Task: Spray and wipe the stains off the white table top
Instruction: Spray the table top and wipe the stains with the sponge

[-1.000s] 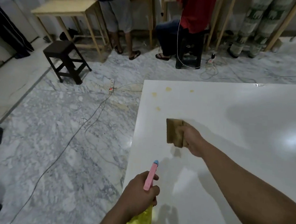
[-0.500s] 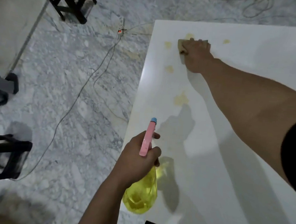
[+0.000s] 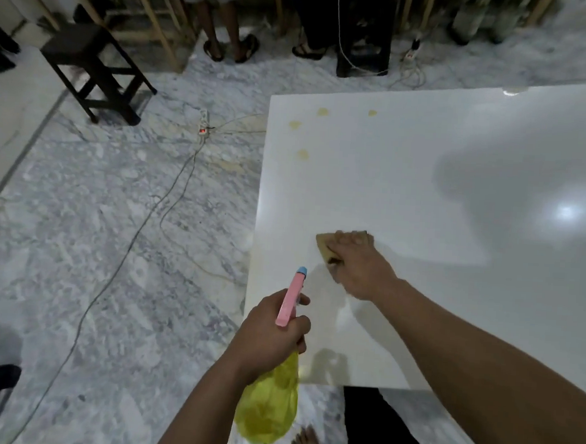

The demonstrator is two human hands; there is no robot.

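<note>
Since half a second ago the right hand (image 3: 359, 265) has pulled the sponge (image 3: 324, 246) back from the stains by the far left corner of the white table top (image 3: 425, 168); it now lies toward the near left corner, close to the left edge. That hand lies over the tan sponge and presses it onto the surface, fingers spread across its top and the thumb at its near side. Four yellowish stains (image 3: 302, 153) remain near the far left corner, well apart from the sponge. The left hand (image 3: 271, 333) is curled tightly round the neck of the spray bottle (image 3: 269, 412), held off the near left corner with its yellow body hanging below the table's edge and its pink head pointing toward the far edge. On the marble floor, left of the table, a power strip (image 3: 203, 125) lies beside a dark stool (image 3: 95, 69).
</note>
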